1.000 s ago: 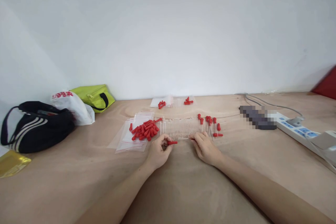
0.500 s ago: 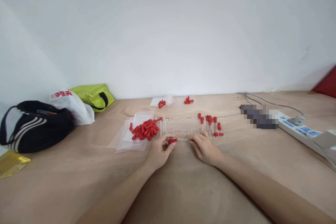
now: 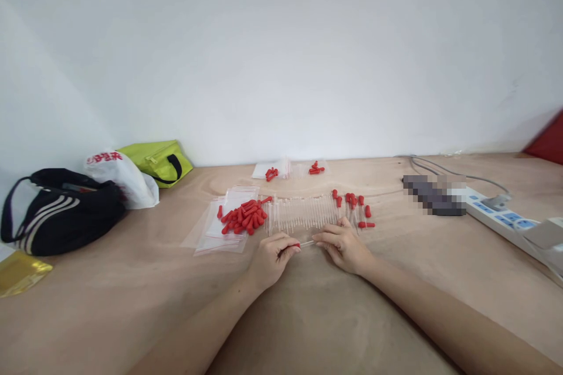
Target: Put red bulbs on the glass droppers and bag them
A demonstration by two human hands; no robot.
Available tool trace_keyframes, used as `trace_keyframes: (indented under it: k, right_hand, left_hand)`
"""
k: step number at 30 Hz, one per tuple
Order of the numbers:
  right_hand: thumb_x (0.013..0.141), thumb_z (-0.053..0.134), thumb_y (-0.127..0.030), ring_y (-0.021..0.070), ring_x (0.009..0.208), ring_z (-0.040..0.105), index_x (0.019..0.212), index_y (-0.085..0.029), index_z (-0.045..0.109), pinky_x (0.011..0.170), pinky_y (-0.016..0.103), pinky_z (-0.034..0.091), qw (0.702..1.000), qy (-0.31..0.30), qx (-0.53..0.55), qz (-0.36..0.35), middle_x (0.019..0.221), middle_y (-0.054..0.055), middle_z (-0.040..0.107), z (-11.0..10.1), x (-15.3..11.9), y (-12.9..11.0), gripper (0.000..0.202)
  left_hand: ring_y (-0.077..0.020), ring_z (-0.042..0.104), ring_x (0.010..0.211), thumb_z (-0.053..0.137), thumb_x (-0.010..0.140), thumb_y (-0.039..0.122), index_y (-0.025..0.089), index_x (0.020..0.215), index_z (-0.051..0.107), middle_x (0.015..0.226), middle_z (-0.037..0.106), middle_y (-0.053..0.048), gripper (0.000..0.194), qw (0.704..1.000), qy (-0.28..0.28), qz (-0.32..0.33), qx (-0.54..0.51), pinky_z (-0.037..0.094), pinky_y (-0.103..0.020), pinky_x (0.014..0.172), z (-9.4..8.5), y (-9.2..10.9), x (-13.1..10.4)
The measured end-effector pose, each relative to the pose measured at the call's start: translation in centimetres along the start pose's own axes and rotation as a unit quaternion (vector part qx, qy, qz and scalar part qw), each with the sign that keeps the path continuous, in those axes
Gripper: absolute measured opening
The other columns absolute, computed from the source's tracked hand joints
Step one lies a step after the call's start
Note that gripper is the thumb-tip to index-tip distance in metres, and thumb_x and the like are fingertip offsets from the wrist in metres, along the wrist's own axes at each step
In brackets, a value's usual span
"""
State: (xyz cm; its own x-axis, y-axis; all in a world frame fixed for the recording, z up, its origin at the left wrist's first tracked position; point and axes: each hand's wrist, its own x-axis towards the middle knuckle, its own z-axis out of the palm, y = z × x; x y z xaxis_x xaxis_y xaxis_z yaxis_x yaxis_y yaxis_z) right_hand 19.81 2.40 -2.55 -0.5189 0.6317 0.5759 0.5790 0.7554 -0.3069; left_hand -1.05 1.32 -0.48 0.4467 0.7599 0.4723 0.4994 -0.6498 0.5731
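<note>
Bare hands: two
Black fabric bag with white stripes: one
White plastic bag with red print: one
Lime-green zipped bag: one
White power strip: one
Small red bulb-shaped caps: dozens, overlapping
Thin clear tubes: many, uncountable

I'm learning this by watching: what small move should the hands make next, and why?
Probably press the thin tube gently, straight toward the red bulb with the right hand, while the left hand holds the bulb firm. The two are roughly in line and meet or nearly meet, though the left hand hides how deep the tube sits.
</note>
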Motion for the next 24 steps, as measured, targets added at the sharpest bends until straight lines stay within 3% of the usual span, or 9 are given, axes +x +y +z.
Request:
trace_keyframes:
  k: [10,19,24]
  right_hand:
    - [0.084,0.037,-0.017,0.0112,0.056,0.042,0.080,-0.016,0.059,0.061,0.029,0.019,0.999,0.014,-0.036,-0.031,0.065,0.002,0.058,-0.7,0.3,-1.8,0.023]
    - [0.087,0.033,-0.019,0.0115,0.059,0.044,0.076,-0.016,0.057,0.063,0.028,0.023,0.999,-0.050,-0.005,0.005,0.063,0.001,0.055,0.0,0.2,-2.1,0.027]
    - [0.085,0.040,-0.021,0.0148,0.070,0.046,0.078,-0.019,0.060,0.064,0.029,0.024,0.995,-0.069,-0.075,-0.001,0.071,0.003,0.059,-1.2,1.4,-2.7,0.021]
  left_hand:
    - [-0.0124,0.053,0.061,0.048,0.083,0.026,0.017,0.076,0.060,0.069,0.063,-0.001,0.016,0.992,0.013,0.079,0.101,0.038,-0.028,0.065,0.4,-0.2,-0.4]
    - [-0.0121,0.054,0.062,0.045,0.085,0.024,0.017,0.076,0.058,0.069,0.063,-0.001,0.017,0.986,-0.006,0.129,0.104,0.038,-0.030,0.070,0.7,-0.5,-0.3]
    - [-0.0129,0.056,0.067,0.045,0.086,0.026,0.020,0.079,0.059,0.073,0.065,0.000,0.017,0.989,-0.002,0.088,0.122,0.037,-0.031,0.074,0.1,-0.5,0.2]
